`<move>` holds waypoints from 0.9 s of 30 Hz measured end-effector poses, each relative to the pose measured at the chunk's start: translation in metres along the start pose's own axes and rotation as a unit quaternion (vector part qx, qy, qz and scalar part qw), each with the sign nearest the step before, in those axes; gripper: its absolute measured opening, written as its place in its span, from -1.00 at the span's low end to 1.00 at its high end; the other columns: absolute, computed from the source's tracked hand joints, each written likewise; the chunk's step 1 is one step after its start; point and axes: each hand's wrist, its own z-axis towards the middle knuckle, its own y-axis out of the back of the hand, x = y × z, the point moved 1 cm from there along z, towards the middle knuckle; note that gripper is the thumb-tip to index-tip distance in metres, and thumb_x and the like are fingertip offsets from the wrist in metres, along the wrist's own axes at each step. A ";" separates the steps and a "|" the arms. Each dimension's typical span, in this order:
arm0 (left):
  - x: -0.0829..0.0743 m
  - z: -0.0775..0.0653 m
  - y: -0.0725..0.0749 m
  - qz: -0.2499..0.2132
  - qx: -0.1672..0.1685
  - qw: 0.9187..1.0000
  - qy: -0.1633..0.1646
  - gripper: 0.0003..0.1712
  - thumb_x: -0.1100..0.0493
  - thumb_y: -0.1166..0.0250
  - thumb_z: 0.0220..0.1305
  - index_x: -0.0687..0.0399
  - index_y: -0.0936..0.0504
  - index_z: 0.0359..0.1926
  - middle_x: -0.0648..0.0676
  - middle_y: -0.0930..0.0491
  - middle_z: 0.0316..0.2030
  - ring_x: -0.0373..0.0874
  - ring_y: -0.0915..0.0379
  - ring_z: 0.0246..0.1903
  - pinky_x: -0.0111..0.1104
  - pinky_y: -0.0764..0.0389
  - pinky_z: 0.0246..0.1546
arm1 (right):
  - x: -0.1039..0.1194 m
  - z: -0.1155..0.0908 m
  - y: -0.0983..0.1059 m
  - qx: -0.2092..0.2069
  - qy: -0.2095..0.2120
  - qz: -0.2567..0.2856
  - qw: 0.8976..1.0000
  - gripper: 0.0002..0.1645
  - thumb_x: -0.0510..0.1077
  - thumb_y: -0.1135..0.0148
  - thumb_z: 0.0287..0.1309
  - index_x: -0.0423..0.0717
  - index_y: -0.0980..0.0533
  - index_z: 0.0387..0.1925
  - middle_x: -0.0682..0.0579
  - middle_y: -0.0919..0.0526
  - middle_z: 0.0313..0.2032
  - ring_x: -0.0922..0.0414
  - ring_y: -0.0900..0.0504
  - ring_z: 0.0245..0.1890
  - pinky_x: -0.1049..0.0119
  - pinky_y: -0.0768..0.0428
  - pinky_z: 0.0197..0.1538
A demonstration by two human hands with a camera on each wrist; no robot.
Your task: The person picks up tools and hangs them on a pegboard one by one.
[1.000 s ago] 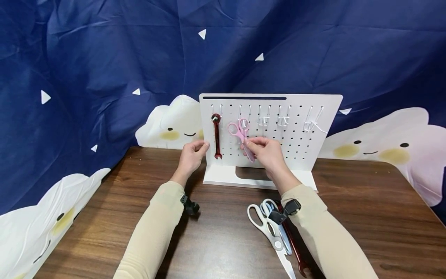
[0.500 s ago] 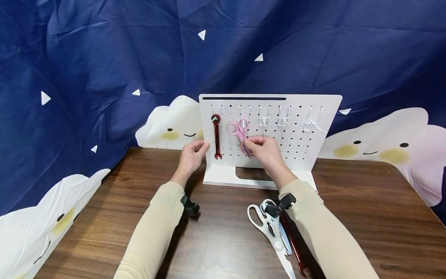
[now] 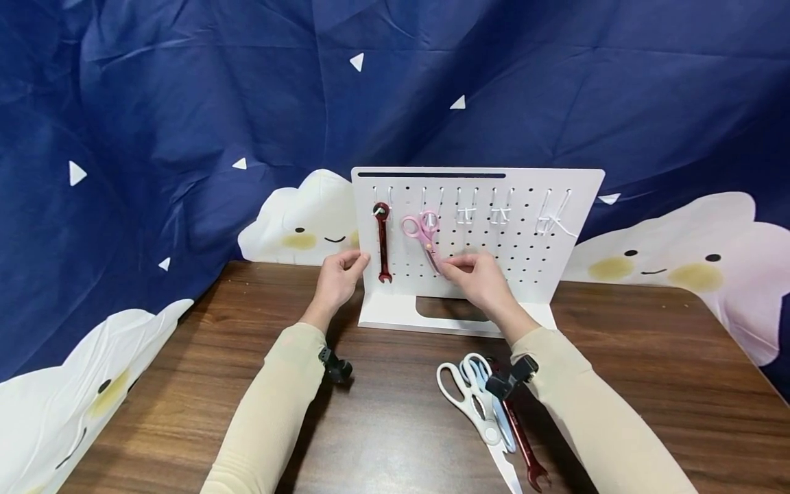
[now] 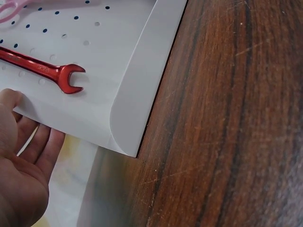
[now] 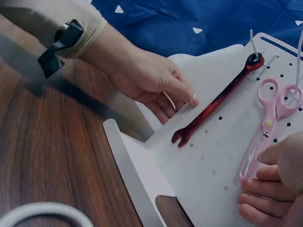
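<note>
Pink scissors (image 3: 424, 233) hang by one finger loop from a hook on the white pegboard (image 3: 395, 307), blades pointing down. My right hand (image 3: 480, 280) is at their lower end, its fingertips right at the blade tips. In the right wrist view the thumb lies beside the blades and the fingers (image 5: 265, 189) are loosely bent, the scissors' full length showing. My left hand (image 3: 338, 280) grips the board's left edge, thumb in front and fingers behind. A red wrench (image 3: 383, 243) hangs just inside that edge.
White hooks (image 3: 465, 214) stand along the board to the right of the scissors. On the brown table, near my right forearm, lie large white-handled scissors (image 3: 478, 405), a light blue-handled tool (image 3: 503, 425) and another red wrench (image 3: 524, 442). A blue cloth (image 3: 395, 82) hangs behind.
My right hand has slid down and to the right off the scissors' blades, which it pinched before. The scissors now hang from the hook. The left hand stays on the board's edge.
</note>
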 end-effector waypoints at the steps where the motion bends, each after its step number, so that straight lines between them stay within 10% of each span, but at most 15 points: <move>1: 0.000 0.001 0.000 0.000 0.001 1.000 0.001 -0.67 0.11 -0.31 0.58 0.30 -0.80 0.07 0.25 -0.84 -0.09 -0.11 -0.65 -0.12 -0.24 -0.66 0.01 | -0.002 -0.002 0.002 0.006 -0.002 0.002 1.000 -0.59 -0.03 -0.32 0.49 -0.30 -0.74 0.10 -0.26 -0.80 0.08 -0.11 -0.72 0.08 0.21 -0.58 0.10; 14: -0.002 0.000 0.000 0.002 0.010 1.000 0.023 -0.64 0.10 -0.30 0.60 0.29 -0.78 0.15 0.30 -0.81 0.02 0.00 -0.67 0.01 -0.21 -0.65 0.10 | -0.014 -0.036 0.029 0.058 -0.018 0.092 0.994 -0.60 -0.14 -0.29 0.53 -0.44 -0.67 0.12 -0.24 -0.86 -0.05 0.32 -0.81 -0.21 0.37 -0.77 -0.03; 27: 0.000 0.001 0.000 0.004 0.013 1.000 0.024 -0.63 0.11 -0.29 0.61 0.31 -0.77 0.16 0.32 -0.80 0.05 0.07 -0.68 0.08 -0.12 -0.65 0.18 | -0.031 -0.072 0.045 0.086 0.004 0.096 0.992 -0.63 -0.24 -0.24 0.54 -0.56 -0.62 0.07 -0.34 -0.84 -0.13 0.22 -0.83 -0.27 0.26 -0.80 -0.09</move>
